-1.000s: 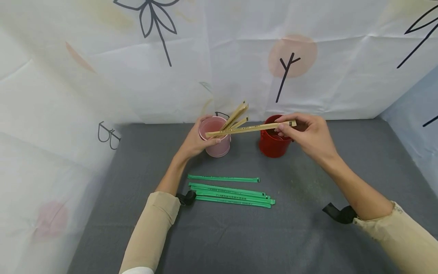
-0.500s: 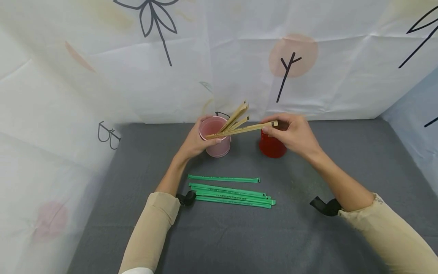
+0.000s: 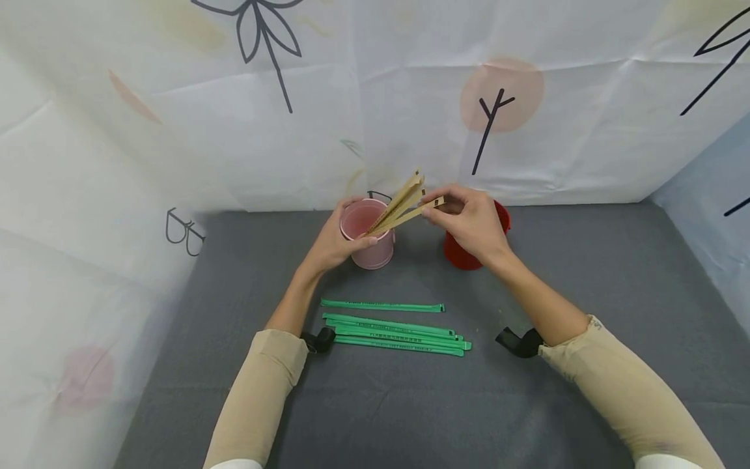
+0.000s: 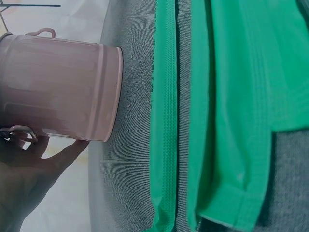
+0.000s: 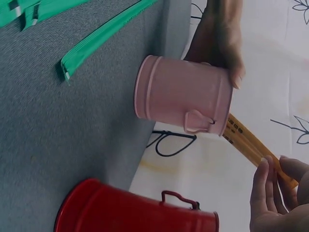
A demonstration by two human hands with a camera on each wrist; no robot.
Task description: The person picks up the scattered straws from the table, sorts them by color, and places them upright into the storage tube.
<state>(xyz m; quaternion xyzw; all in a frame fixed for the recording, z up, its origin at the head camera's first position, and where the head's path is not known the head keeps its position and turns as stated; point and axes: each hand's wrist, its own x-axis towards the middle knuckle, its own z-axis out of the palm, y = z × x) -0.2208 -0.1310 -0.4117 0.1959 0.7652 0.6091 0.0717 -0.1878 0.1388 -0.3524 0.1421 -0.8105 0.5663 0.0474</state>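
My left hand (image 3: 333, 246) grips the rim and side of a small pink metal bucket (image 3: 375, 256). Several tan-wrapped straws (image 3: 405, 194) lean out of it toward the upper right. With thumb and fingers, my right hand (image 3: 471, 220) pinches the top end of another tan-wrapped straw (image 3: 412, 214), whose lower end slants into the bucket's mouth. In the right wrist view, those fingers (image 5: 260, 186) hold the straw beyond the pink bucket's rim. Partly hidden behind the right hand stands a red bucket (image 3: 459, 253).
On the grey cloth-covered table (image 3: 375, 410), several green-wrapped straws (image 3: 398, 335) lie in a bunch, with a single green straw (image 3: 383, 306) just behind them. A patterned white cloth wall (image 3: 410, 117) rises behind the buckets.
My right hand has moved left from above the red bucket, bringing the tan straw's lower end into the pink bucket. The left hand stays on the pink bucket.
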